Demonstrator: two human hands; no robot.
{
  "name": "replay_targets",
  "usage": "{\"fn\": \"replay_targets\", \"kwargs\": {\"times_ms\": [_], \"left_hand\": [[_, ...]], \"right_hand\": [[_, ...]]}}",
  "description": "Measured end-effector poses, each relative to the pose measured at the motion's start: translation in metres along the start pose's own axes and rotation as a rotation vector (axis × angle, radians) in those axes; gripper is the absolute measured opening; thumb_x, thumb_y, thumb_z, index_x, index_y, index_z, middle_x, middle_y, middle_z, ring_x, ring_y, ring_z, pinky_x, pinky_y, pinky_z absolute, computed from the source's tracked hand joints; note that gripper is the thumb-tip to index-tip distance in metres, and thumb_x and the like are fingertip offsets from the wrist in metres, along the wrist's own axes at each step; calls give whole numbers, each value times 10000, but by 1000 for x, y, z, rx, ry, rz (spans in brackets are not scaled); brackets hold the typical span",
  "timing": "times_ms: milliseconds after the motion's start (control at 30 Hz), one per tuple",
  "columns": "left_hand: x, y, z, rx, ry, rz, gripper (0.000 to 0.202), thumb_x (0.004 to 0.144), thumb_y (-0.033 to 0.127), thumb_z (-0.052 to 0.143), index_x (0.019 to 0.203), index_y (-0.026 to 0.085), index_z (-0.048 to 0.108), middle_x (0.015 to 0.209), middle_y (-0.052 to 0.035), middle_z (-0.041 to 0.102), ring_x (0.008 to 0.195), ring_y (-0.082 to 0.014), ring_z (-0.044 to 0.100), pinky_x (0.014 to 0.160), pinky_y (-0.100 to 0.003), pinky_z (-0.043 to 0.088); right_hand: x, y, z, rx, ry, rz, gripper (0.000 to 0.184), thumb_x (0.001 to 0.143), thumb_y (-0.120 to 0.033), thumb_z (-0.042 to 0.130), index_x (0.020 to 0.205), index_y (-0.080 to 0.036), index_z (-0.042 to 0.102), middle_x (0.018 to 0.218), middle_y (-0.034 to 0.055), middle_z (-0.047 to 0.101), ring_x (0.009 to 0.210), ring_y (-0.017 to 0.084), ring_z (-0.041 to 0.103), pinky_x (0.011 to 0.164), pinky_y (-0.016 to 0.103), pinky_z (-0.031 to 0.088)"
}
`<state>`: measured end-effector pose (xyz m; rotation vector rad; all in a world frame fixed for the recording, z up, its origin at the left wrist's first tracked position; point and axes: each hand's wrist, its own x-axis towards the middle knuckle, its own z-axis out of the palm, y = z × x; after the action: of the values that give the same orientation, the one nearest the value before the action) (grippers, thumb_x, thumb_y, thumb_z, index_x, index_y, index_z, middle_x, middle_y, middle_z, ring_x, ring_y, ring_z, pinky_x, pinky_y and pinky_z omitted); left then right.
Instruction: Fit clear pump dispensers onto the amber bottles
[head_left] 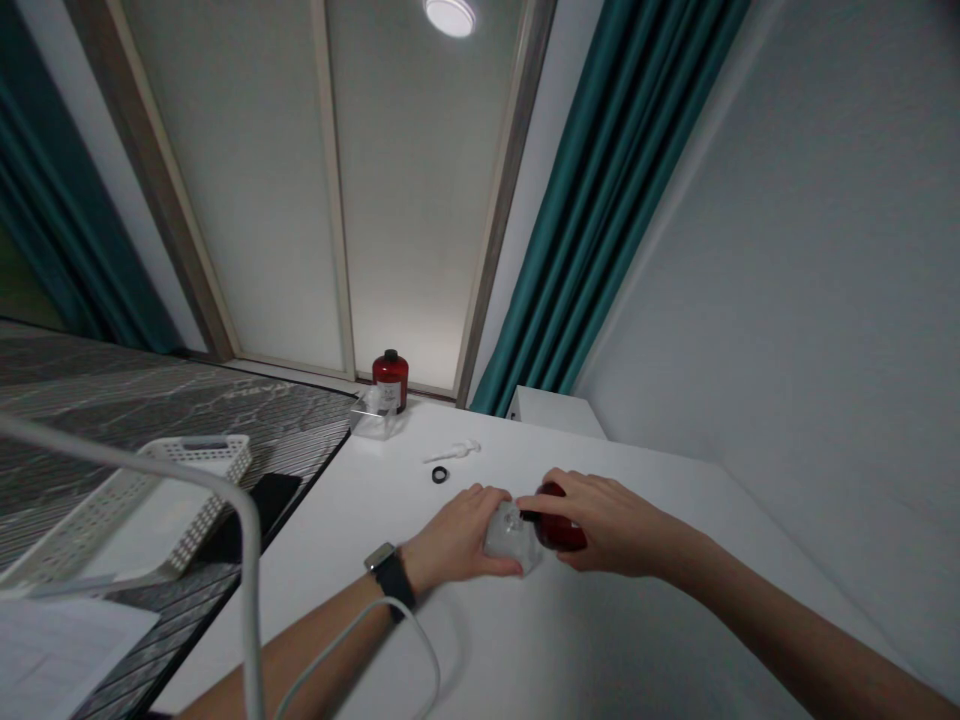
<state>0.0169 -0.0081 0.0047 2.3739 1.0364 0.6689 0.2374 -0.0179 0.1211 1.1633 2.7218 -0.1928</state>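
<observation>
Left hand point(457, 535) is on a transparent box point(510, 540) resting on the white table point(352, 560). Its fingers point(487, 495) are curled over the box and grip it. A black-strapped smartwatch point(388, 578) is worn on that wrist. Right hand point(607, 520) is just beside the box, its fingers point(577, 490) closed around a dark red bottle point(562, 535). The bottle lies tilted on its side, with a black neck point(529, 517) directed at the box. Contact between neck and box cannot be confirmed from this view.

Farther up the table, a white pump head point(452, 452) lies flat, with a black ring point(439, 475) just below it. Near the far edge, a second transparent box point(373, 418) sits directly in front of an upright dark red bottle with a black cap point(390, 380). A white perforated basket point(150, 510) and a flat black item point(262, 503) lie on a grey patterned surface point(112, 400) left of the table. A thin white cable point(390, 640) arcs near the left forearm. A white box point(555, 410) stands beyond the far edge, beside a teal curtain point(525, 300).
</observation>
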Motion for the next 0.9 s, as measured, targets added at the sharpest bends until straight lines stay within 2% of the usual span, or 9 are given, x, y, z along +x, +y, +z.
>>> {"fn": "replay_targets", "kwargs": {"times_ms": [900], "left_hand": [[0,0,-1,-7,5,-3,651,674,472,861,1164,191,537,1164,-110,648,1044,-313,599,890,-400,461]], "right_hand": [[0,-2,-1,-19,-10,1,746,753,-181,684,1423,-420,460,1188,86,591,967,281,637,807,406,454]]}}
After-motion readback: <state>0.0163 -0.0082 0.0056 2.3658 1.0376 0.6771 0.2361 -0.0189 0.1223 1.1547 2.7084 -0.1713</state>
